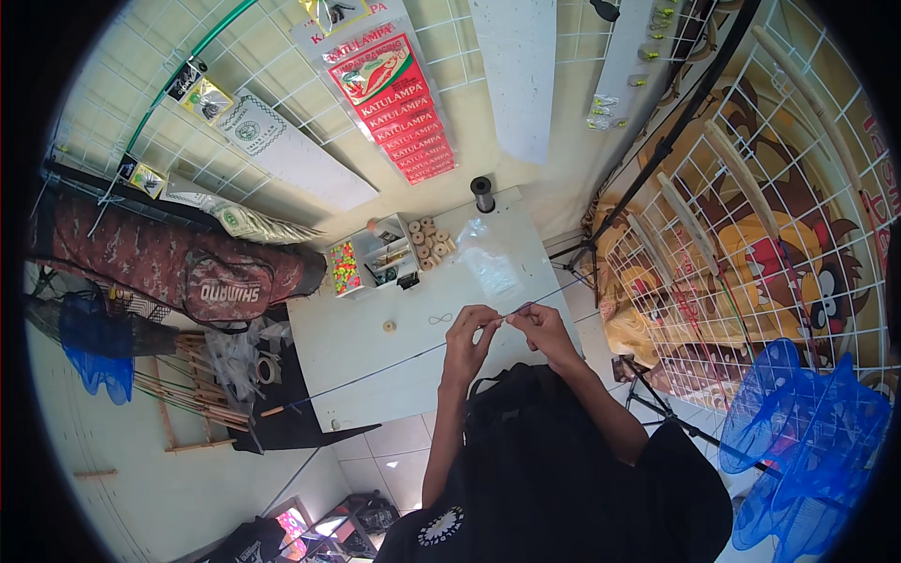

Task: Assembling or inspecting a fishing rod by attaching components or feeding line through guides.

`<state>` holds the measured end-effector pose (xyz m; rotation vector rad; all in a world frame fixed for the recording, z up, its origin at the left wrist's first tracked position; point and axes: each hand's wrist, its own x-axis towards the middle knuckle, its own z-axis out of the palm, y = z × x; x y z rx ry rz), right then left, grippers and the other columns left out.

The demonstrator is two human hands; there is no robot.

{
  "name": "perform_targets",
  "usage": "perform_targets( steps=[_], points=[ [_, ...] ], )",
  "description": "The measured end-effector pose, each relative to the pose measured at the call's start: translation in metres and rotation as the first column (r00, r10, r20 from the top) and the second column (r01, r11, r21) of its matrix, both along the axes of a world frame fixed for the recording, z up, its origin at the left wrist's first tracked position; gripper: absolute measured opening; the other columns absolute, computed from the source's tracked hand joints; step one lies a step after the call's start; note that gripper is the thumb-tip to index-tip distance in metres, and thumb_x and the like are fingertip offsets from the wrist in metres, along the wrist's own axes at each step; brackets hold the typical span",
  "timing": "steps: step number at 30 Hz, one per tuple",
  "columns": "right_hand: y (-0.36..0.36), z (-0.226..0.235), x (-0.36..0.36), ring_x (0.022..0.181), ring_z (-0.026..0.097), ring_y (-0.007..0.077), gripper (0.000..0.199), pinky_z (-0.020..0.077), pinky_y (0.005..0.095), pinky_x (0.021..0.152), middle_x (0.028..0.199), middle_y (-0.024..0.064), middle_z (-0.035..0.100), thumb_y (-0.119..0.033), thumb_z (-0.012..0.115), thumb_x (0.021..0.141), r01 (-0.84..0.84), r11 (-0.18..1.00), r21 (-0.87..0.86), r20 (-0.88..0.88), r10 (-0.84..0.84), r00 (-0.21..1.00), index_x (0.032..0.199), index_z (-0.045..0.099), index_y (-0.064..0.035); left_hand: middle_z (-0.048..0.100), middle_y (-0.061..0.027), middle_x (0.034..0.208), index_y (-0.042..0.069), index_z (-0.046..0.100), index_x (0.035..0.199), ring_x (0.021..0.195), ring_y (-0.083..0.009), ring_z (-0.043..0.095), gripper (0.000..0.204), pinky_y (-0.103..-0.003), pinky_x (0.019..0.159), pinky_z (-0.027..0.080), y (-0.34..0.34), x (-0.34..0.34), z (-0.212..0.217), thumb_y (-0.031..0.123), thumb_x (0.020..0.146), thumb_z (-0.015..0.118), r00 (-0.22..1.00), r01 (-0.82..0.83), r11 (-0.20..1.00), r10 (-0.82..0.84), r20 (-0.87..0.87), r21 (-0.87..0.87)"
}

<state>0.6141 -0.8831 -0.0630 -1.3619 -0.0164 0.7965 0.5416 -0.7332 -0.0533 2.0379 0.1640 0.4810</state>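
My left hand (pixel 469 340) and my right hand (pixel 546 335) meet over the white table (pixel 357 375), fingertips nearly touching. Both are closed in a pinch at something tiny and pale between them, too small to make out. A thin blue fishing rod (pixel 375 372) with a light brown handle end lies slantwise across the table, passing behind my fingers. Left of my left hand rests a small loop of thin cord (pixel 440 319) in a figure eight. Farther left sits a single round wooden piece (pixel 389 327).
Toward the back stand a divided tray (pixel 383 251) with colourful beads, several wooden spools (pixel 430 242), a dark spool (pixel 482 193) and clear plastic bags (pixel 490 263). A camouflage rod bag (pixel 178 253) hangs left. Blue nets (pixel 798 432) and a tripod (pixel 662 403) stand right.
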Motion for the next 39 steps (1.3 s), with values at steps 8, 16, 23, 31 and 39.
perform_targets(
  steps=[8,16,23,31,39],
  points=[
    [-0.008,-0.008,-0.002,0.049,0.032,0.0034,0.021,0.0262,0.0249,0.046,0.054,-0.0072,0.041,-0.021,0.071,0.085,-0.026,0.984,-0.178,0.313,0.082,0.946,0.084,0.067,-0.0006,0.058,-0.0129,0.093,-0.002,0.053,0.099,0.078,-0.0246,0.061,0.01,-0.035,0.074,0.05,-0.004,-0.001,-0.009,0.006,0.094,0.058,0.997,-0.038,0.998,0.035,-0.072,-0.041],
    [-0.015,0.034,0.006,0.046,0.036,0.007,0.015,0.0308,0.0274,0.046,0.049,0.0005,0.04,-0.016,0.068,0.087,0.014,0.923,-0.384,0.535,0.21,0.819,0.088,0.067,-0.001,0.063,-0.0064,0.077,0.003,0.049,0.102,0.057,-0.009,0.049,0.015,-0.024,0.054,0.041,-0.006,0.005,0.003,0.018,0.102,0.047,0.97,-0.12,0.894,0.013,-0.244,-0.431],
    [-0.011,0.046,0.004,0.059,0.058,0.0249,0.014,0.0458,0.037,0.057,0.071,0.0113,0.059,-0.014,0.065,0.086,-0.01,0.883,-0.468,0.701,0.378,0.605,0.094,0.065,-0.0037,0.07,-0.0128,0.086,0.002,0.046,0.105,0.041,-0.0062,0.044,0.017,-0.022,0.038,0.035,-0.018,0.016,0.021,0.018,0.102,0.047,0.964,-0.171,0.837,0.032,-0.266,-0.52],
    [-0.012,0.06,0.009,0.068,0.062,0.0267,0.016,0.0502,0.0387,0.066,0.084,0.0116,0.059,-0.014,0.064,0.088,-0.082,0.846,-0.526,0.732,0.5,0.463,0.098,0.063,-0.0025,0.07,-0.0128,0.085,0.001,0.046,0.106,0.043,-0.0071,0.048,0.016,-0.023,0.038,0.037,-0.018,0.01,0.019,0.017,0.102,0.047,0.963,-0.146,0.852,0.006,-0.271,-0.502],
    [-0.008,0.06,0.022,0.079,0.064,0.033,0.015,0.0514,0.0414,0.072,0.088,0.0143,0.06,-0.015,0.062,0.089,-0.14,0.88,-0.454,0.711,0.453,0.538,0.094,0.064,-0.0019,0.062,-0.0072,0.08,0.001,0.048,0.104,0.047,-0.0028,0.041,0.016,-0.02,0.041,0.034,-0.019,0.009,0.002,0.017,0.101,0.05,0.969,-0.177,0.884,0.08,-0.234,-0.433]
  ],
)
